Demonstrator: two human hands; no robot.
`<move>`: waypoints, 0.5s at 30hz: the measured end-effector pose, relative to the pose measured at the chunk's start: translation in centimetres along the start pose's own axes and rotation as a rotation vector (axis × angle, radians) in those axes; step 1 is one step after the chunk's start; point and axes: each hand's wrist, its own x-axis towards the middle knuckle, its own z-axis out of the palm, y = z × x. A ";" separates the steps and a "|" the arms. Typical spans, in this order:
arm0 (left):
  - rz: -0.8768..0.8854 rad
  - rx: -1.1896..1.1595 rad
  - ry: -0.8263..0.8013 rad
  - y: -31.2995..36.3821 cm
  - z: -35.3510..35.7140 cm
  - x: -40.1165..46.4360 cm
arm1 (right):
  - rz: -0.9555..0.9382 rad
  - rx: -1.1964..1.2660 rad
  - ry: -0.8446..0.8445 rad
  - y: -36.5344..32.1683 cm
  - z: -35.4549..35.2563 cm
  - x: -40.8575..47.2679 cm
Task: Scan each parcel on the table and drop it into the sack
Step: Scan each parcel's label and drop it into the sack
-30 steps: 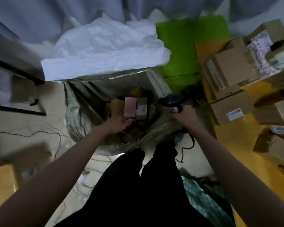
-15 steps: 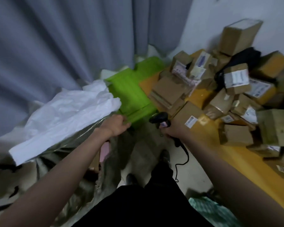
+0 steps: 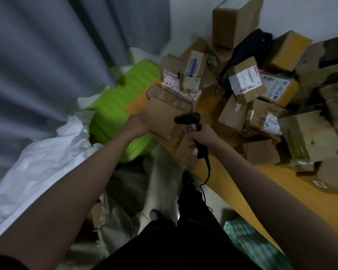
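Observation:
Many brown cardboard parcels are heaped on the yellow table [image 3: 242, 178] at the right. My left hand [image 3: 137, 125] is at the left edge of a flat cardboard parcel [image 3: 164, 115] on the table's near corner. Its fingers are against that edge, and blur hides whether they grip it. My right hand [image 3: 202, 134] grips the black barcode scanner [image 3: 187, 118], whose head is over the same parcel. The scanner's cable hangs down past the table edge. Part of the grey-green woven sack [image 3: 113, 213] shows low down, left of my legs.
A crumpled white sack [image 3: 39, 162] lies at the left under grey curtains [image 3: 47, 55]. A bright green case [image 3: 123, 112] stands between the curtains and the table corner. A green checked cloth [image 3: 250, 242] lies on the floor at the lower right.
My view has swung from the sack up to the table. My left hand left the sack's mouth and reached the flat parcel at the corner. My right hand carried the scanner over that parcel.

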 end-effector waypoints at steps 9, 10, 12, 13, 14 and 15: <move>-0.204 -0.301 0.009 1.2 1.1 4.3 | 0.025 0.105 -0.164 -1.3 1.6 5.0; -0.206 -0.300 0.013 1.3 1.0 4.2 | 0.023 0.118 -0.152 -1.4 1.8 5.2; -0.215 -0.346 0.005 1.4 1.2 3.9 | 0.005 0.137 -0.109 -1.3 1.6 5.1; -0.212 -0.378 0.007 1.4 1.2 3.7 | -0.004 0.151 -0.090 -1.4 1.4 4.9; -0.211 -0.406 0.010 1.4 1.0 3.3 | -0.012 0.165 -0.069 -1.5 1.1 4.7; -0.203 -0.437 0.023 1.2 0.8 2.8 | -0.024 0.178 -0.050 -1.6 0.7 4.4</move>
